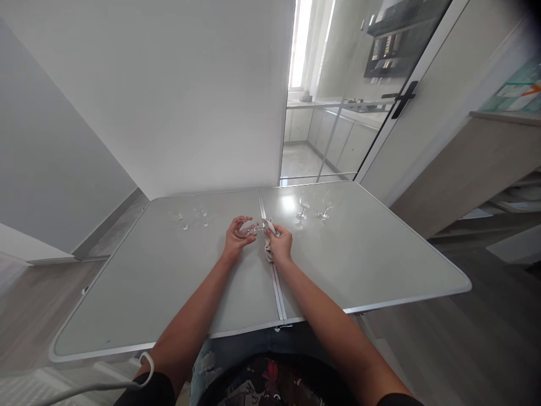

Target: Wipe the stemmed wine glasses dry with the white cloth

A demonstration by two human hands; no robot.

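A clear stemmed glass is held on its side above the table, its bowl to the left and its foot to the right. My left hand curls its fingers around the bowl. Closed at the foot end, my right hand grips a pale cloth that wraps part of the foot and hangs down below it. The edge of the foot is partly hidden by the cloth and fingers.
Two stemmed glasses, one nearer and one farther right, stand upright on the grey folding table. Several faint clear glasses are at the left. A metal-edged seam splits the tabletop; a white wall backs it.
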